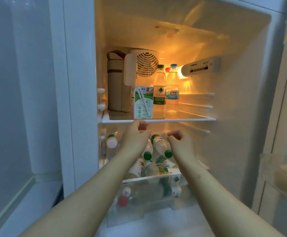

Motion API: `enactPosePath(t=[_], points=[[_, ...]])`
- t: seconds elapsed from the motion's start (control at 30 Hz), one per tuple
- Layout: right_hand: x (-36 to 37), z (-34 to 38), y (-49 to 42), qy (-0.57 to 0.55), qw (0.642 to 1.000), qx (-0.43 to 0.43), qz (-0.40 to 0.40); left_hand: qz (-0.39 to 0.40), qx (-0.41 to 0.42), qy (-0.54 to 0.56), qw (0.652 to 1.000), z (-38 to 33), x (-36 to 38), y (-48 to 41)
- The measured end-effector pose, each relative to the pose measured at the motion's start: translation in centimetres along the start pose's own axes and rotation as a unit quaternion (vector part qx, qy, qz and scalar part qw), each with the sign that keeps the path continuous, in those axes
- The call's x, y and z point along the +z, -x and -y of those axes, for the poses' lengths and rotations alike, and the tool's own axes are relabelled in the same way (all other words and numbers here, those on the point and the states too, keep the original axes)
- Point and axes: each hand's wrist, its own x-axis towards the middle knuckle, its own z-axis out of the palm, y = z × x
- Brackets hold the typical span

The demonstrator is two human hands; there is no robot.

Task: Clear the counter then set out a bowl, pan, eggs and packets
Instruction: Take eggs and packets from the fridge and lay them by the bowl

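Observation:
I face an open, lit fridge. Both arms reach in. My left hand (135,134) hovers just under the front edge of the glass shelf (182,119), below a white and green milk carton (142,102), fingers curled with nothing in them. My right hand (178,140) is beside it, a little lower, fingers also curled and empty, above a pile of lying water bottles (158,156). No bowl, pan, eggs or packets are in view.
On the shelf stand a green-capped bottle (159,89), a blue-capped bottle (173,86), a beige insulated bag (115,82) and a small white fan (146,63). A clear drawer (149,194) below holds more bottles. The fridge door's racks (283,168) stand at right.

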Motion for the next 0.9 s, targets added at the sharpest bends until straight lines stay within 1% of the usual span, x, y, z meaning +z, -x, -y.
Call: enactPosePath(t=[0.13,0.2,0.23,0.3,0.43,0.5,0.63,0.77,0.83,0.9], points=[[-0.7,-1.2,1.1,-0.006,1.0,0.02,-0.011,0.015,-0.021,0.008,1.0,1.6,0.8,0.8],[-0.9,-0.5,1.4,0.004,1.0,0.018,-0.017,0.018,-0.024,0.024,0.999,1.4,1.0,0.9],[-1.3,0.2,1.6,0.011,1.0,0.013,-0.025,0.031,-0.026,0.037,0.998,0.9,1.2,1.1],[-2.3,1.9,2.2,0.027,0.999,-0.016,-0.037,0.049,-0.022,0.076,0.996,-0.7,1.2,1.3],[-6.3,4.8,5.0,0.078,0.988,-0.096,-0.09,0.048,0.019,0.214,0.975,-4.9,0.4,1.5],[-8.4,5.8,6.5,0.115,0.978,-0.123,-0.122,0.081,0.049,0.247,0.964,-6.7,0.7,2.1],[-10.7,7.8,8.9,0.191,0.947,-0.177,-0.187,0.182,0.079,0.274,0.941,-9.2,3.0,4.8],[-11.8,8.9,11.3,0.293,0.901,-0.222,-0.231,0.233,0.078,0.271,0.931,-10.2,5.1,6.2],[-12.5,9.2,11.9,0.361,0.872,-0.223,-0.244,0.258,0.082,0.251,0.929,-10.3,5.7,6.4],[-13.4,9.3,12.2,0.418,0.849,-0.204,-0.252,0.283,0.1,0.225,0.927,-10.5,6.2,6.7]])
